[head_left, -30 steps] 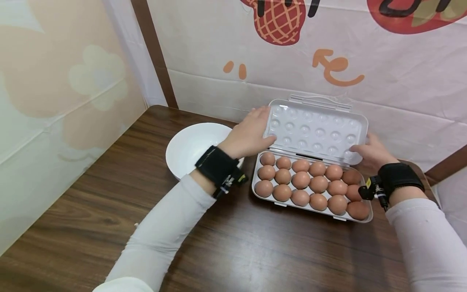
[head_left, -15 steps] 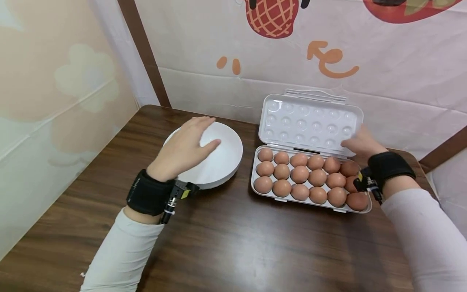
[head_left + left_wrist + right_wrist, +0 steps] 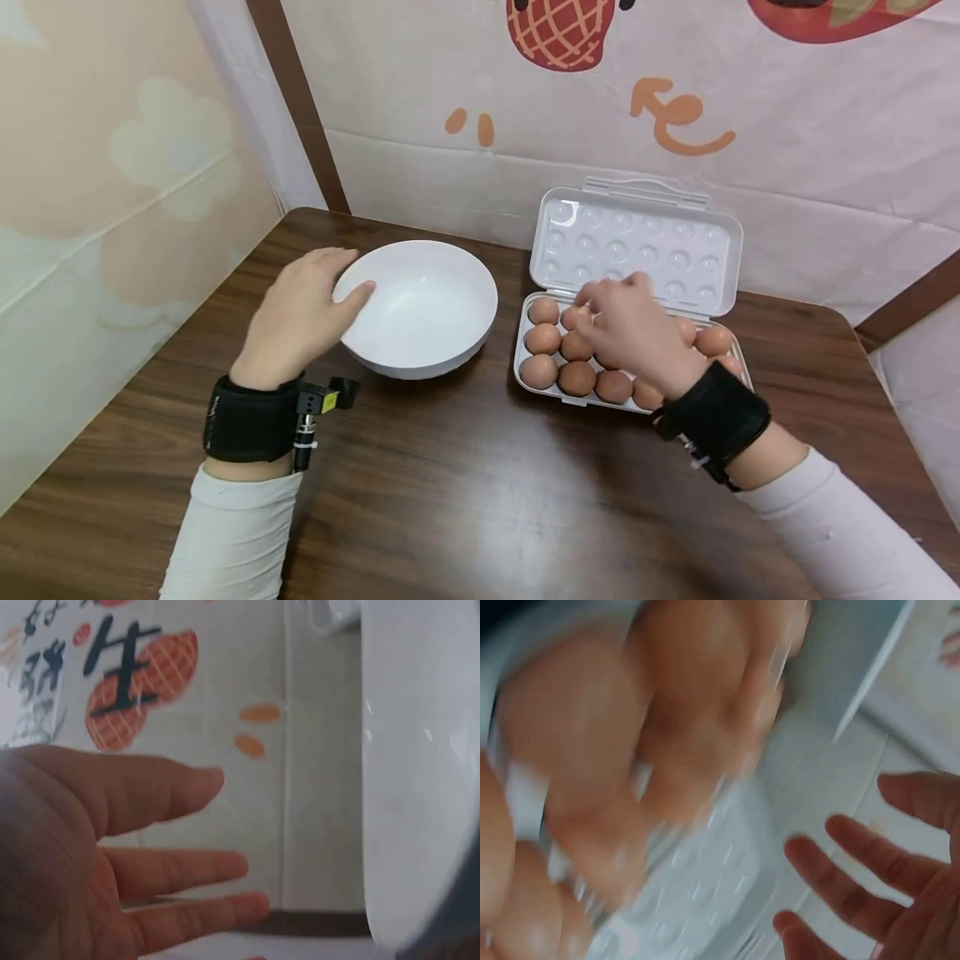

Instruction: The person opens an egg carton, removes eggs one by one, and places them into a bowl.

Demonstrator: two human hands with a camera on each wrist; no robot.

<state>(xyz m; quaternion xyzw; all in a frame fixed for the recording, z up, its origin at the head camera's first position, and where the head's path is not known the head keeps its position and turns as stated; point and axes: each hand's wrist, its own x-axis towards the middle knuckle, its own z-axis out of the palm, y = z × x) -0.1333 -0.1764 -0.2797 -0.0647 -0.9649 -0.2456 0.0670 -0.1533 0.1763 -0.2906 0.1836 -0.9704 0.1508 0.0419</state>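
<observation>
A white egg carton (image 3: pixel 718 242) lies with its dimpled lid tilted back and its base filled by rows of brown eggs (image 3: pixel 539 372). Over the eggs hovers my right hand (image 3: pixel 637 333), fingers loosely bent and holding nothing; it hides several eggs in the middle and right. The right wrist view shows those fingers apart from the blurred eggs (image 3: pixel 577 712). To the left stands a white bowl (image 3: pixel 427 317) with nothing in it. My left hand (image 3: pixel 296 317) is beside the bowl's left rim, thumb and fingers spread. In the left wrist view a gap separates the fingers from the bowl (image 3: pixel 412 772).
Everything stands on a dark wooden table (image 3: pixel 450 483). A printed cloth wall (image 3: pixel 420 75) rises close behind the bowl and carton. Another cloth panel (image 3: pixel 135 208) runs along the left edge of the table.
My left hand has left the carton's lid, crossed over the bowl and come to its left side. My right hand has let go of the lid's right edge and moved left over the eggs.
</observation>
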